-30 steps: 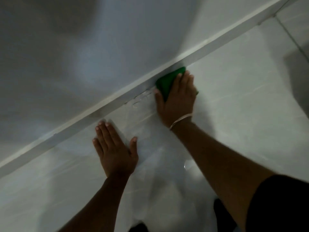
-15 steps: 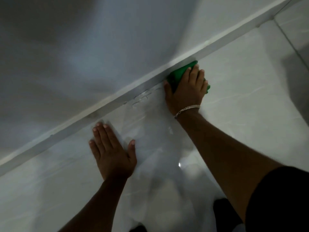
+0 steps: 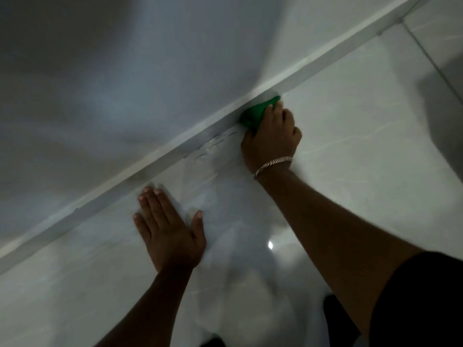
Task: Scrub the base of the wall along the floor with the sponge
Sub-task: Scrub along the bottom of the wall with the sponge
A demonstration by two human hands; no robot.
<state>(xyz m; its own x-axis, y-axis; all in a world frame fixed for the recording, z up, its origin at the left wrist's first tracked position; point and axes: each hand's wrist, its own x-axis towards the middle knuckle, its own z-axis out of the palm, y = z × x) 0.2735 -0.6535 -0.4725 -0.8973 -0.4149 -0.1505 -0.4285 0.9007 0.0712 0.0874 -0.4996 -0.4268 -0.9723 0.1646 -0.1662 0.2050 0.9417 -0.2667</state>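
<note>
A green sponge (image 3: 258, 112) is pressed against the pale baseboard strip (image 3: 175, 146) where the white wall meets the tiled floor. My right hand (image 3: 271, 137), a chain bracelet at its wrist, grips the sponge from the floor side and hides most of it. My left hand (image 3: 170, 229) lies flat on the glossy floor, fingers spread, a little short of the baseboard and to the left of the sponge. Wet streaks (image 3: 213, 146) mark the floor beside the strip, just left of the sponge.
The white wall (image 3: 125, 71) fills the upper left. Pale glossy floor tiles (image 3: 363, 146) stretch to the right, with a grout line (image 3: 431, 58) at the far right. A light reflection (image 3: 270, 244) glints on the floor between my arms.
My right hand has slid the sponge to the right and farther along the baseboard. The left hand stays flat in the same spot on the floor.
</note>
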